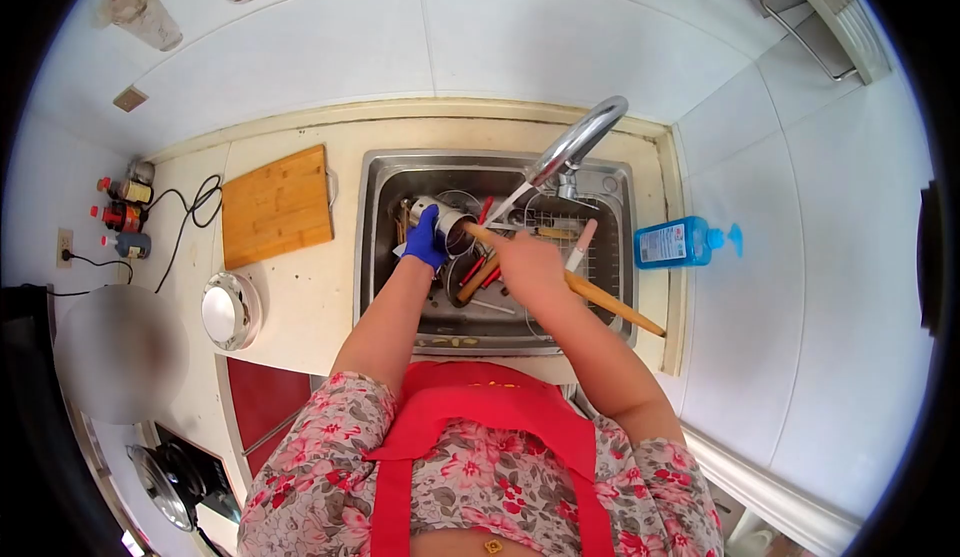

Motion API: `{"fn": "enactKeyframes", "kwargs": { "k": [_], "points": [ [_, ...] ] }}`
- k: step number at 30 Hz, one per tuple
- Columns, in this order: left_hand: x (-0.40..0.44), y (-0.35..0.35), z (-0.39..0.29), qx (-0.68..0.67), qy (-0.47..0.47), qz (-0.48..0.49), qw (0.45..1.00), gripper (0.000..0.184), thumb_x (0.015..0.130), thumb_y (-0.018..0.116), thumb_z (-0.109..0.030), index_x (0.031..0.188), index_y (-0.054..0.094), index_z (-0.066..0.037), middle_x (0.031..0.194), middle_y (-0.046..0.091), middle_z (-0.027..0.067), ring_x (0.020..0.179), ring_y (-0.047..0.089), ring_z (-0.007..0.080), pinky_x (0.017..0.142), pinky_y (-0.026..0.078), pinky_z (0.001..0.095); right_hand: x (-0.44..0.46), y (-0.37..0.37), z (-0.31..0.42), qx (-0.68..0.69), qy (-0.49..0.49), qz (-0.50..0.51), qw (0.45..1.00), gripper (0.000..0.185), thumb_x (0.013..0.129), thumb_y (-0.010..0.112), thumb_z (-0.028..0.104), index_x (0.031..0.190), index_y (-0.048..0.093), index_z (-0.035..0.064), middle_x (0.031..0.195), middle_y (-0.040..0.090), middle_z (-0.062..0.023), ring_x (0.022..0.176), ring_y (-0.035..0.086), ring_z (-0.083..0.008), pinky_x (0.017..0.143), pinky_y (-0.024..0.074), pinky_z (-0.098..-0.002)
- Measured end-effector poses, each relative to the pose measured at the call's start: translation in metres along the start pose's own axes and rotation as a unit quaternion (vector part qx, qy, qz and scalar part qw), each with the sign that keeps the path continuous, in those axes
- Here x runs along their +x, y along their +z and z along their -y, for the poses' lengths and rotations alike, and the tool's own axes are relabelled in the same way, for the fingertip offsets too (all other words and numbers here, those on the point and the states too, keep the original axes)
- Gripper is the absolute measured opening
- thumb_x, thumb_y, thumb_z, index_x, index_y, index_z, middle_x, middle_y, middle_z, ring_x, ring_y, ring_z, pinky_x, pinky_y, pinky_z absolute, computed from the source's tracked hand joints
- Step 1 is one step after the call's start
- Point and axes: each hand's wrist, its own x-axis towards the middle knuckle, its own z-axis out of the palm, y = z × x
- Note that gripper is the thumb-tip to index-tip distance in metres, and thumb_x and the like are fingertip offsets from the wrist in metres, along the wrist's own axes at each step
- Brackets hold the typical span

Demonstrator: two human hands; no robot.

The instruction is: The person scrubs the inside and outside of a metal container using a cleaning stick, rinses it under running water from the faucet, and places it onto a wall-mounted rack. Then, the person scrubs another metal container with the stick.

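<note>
My left hand [425,238], in a blue glove, is closed round a metal cup [431,211] that lies tilted over the sink, its mouth toward the right. My bare right hand [527,262] grips a long wooden stick [613,305]; one end reaches the cup's mouth and the other passes under my forearm to the sink's right front corner. Water runs from the faucet [580,140] close to the cup's mouth. Below my hands, the steel sink [366,257] holds red-handled utensils, a wire rack [597,247] and a knife with a pink handle [586,234].
A wooden cutting board [277,207] and stacked bowls [230,309] are on the counter at left. Bottles [127,218] and a black cable stand farther left. A blue soap bottle [672,243] lies right of the sink. A pan lid [158,487] is at the lower left.
</note>
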Motion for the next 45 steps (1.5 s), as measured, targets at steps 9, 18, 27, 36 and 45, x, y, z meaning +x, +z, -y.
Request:
{"fn": "enactKeyframes", "kwargs": {
  "k": [9,18,27,36,45],
  "points": [
    [0.005,0.001,-0.018,-0.061,0.051,0.011,0.997,0.047,0.077,0.066,-0.030,0.116,0.049,-0.010,0.108,0.056,0.0106,0.093,0.057,0.0274,0.080,0.049,0.0435,-0.012,0.024,-0.021,0.212,-0.018,0.023,0.977,0.031,0.086,0.046,0.018,0.116,0.054,0.0205,0.084,0.062,-0.0141,0.076,0.060,-0.0322,0.065,0.0468,-0.0424],
    [0.011,-0.004,-0.011,-0.026,-0.015,-0.023,0.999,0.039,0.079,0.061,-0.035,0.108,0.054,-0.010,0.102,0.060,0.0102,0.090,0.059,0.0267,0.080,0.050,0.0427,-0.016,0.006,-0.021,0.094,0.014,0.089,0.992,0.030,0.087,0.046,0.023,0.116,0.055,0.0218,0.085,0.062,-0.0152,0.078,0.059,-0.0333,0.070,0.0464,-0.0431],
    [-0.037,0.030,-0.001,-0.034,-0.098,0.021,0.994,0.047,0.080,0.056,-0.043,0.113,0.053,-0.011,0.106,0.060,0.0103,0.095,0.057,0.0278,0.088,0.045,0.0425,0.003,0.013,-0.005,0.000,-0.039,0.110,0.993,0.034,0.081,0.049,0.013,0.113,0.057,0.0212,0.083,0.061,-0.0138,0.074,0.061,-0.0301,0.064,0.0486,-0.0418],
    [-0.038,0.028,0.002,0.006,-0.066,-0.020,0.998,0.044,0.084,0.050,-0.044,0.111,0.053,-0.010,0.102,0.061,0.0122,0.093,0.058,0.0281,0.088,0.045,0.0441,0.024,0.028,0.001,0.021,-0.034,0.088,0.995,0.043,0.079,0.048,0.010,0.119,0.053,0.0247,0.076,0.063,-0.0132,0.065,0.063,-0.0265,0.059,0.0502,-0.0371],
    [-0.032,0.028,0.008,0.011,-0.122,-0.018,0.992,0.042,0.084,0.044,-0.045,0.102,0.058,-0.009,0.102,0.060,0.0117,0.093,0.057,0.0282,0.088,0.044,0.0424,0.021,0.049,-0.010,0.001,-0.056,0.088,0.995,0.029,0.085,0.043,0.014,0.107,0.061,0.0202,0.080,0.064,-0.0100,0.071,0.063,-0.0288,0.061,0.0493,-0.0420]
  ]
}}
